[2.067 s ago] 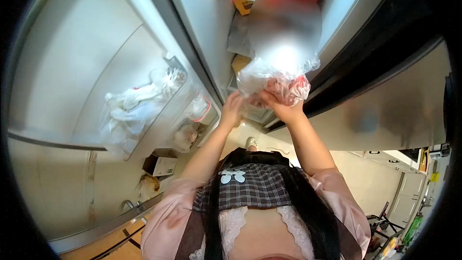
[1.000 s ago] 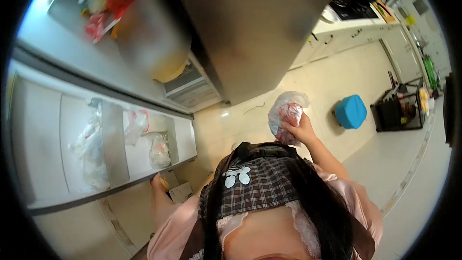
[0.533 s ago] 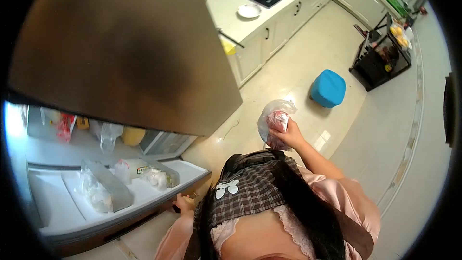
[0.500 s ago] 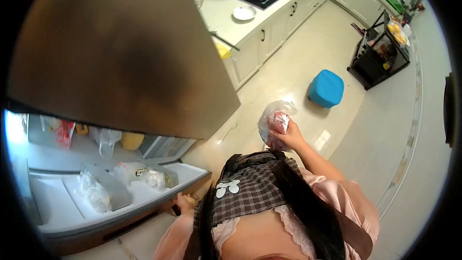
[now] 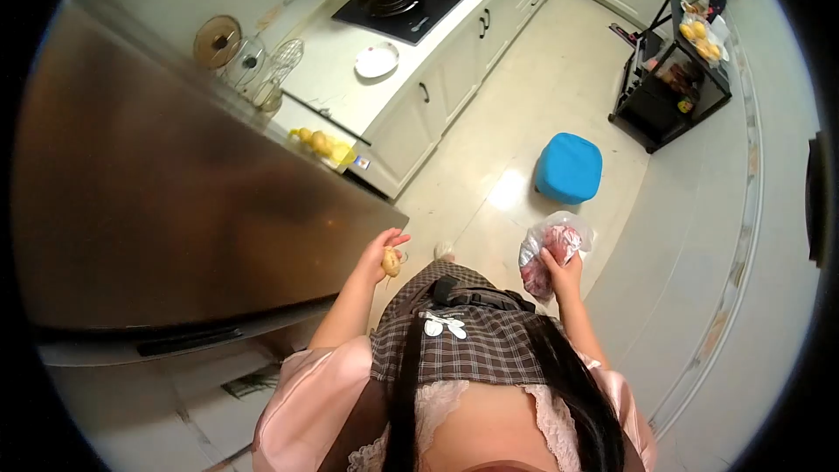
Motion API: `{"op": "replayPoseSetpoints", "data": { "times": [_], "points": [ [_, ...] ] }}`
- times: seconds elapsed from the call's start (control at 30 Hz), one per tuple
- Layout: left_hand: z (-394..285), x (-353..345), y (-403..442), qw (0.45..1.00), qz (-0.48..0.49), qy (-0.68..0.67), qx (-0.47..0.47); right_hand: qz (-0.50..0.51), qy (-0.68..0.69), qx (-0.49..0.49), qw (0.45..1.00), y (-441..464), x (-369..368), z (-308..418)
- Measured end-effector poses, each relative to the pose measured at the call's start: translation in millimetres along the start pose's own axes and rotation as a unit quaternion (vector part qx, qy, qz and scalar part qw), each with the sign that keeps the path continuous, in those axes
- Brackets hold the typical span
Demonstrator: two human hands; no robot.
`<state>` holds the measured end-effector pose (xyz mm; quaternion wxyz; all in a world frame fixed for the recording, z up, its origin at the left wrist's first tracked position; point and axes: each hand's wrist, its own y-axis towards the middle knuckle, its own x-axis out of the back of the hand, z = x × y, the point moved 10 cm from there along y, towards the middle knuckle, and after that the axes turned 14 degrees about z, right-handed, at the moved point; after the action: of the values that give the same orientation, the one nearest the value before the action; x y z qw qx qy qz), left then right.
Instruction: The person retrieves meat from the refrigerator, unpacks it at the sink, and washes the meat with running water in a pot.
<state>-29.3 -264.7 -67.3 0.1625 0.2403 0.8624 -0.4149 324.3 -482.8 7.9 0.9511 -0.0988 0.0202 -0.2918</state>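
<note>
Left of centre, the left hand (image 5: 374, 259)'s grip curls round a yellowish lump (image 5: 391, 262); right of centre, the right hand (image 5: 565, 275) clasps a plastic bag (image 5: 534, 280), likely against slipping.

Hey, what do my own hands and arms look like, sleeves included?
Your left hand and right hand are gloveless. Loose, glossy, pale pink fabric sleeves cover both upper arms and end around the elbows, leaving the forearms bare. No watch shows on either wrist; I can't tell about rings.
</note>
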Motion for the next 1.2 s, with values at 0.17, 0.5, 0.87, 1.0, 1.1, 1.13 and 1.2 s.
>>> {"op": "replayPoseSetpoints", "data": {
  "times": [0.17,0.5,0.87,1.0,1.1,1.13,1.2],
  "points": [
    [-27,-63,101,0.993,0.077,-0.078,0.050,-0.067,0.018,-0.074,0.995,43,37,-15],
    [-142,-212,270,0.963,0.182,-0.151,0.125,-0.227,0.188,-0.047,0.955,212,127,29],
    [-213,-439,471,0.956,0.253,0.086,0.124,-0.335,0.239,-0.048,0.910,355,252,2],
    [-243,-500,542,0.945,0.278,0.102,0.138,-0.352,0.205,-0.013,0.913,454,292,30],
    [-286,-538,589,0.960,0.239,0.086,0.120,-0.307,0.225,-0.017,0.924,540,304,64],
    [-298,-556,601,0.960,0.233,0.092,0.128,-0.273,0.224,-0.022,0.935,569,305,75],
    [-327,-607,634,0.950,0.271,0.134,0.080,-0.241,0.222,-0.034,0.944,619,307,96]
  ]
}}
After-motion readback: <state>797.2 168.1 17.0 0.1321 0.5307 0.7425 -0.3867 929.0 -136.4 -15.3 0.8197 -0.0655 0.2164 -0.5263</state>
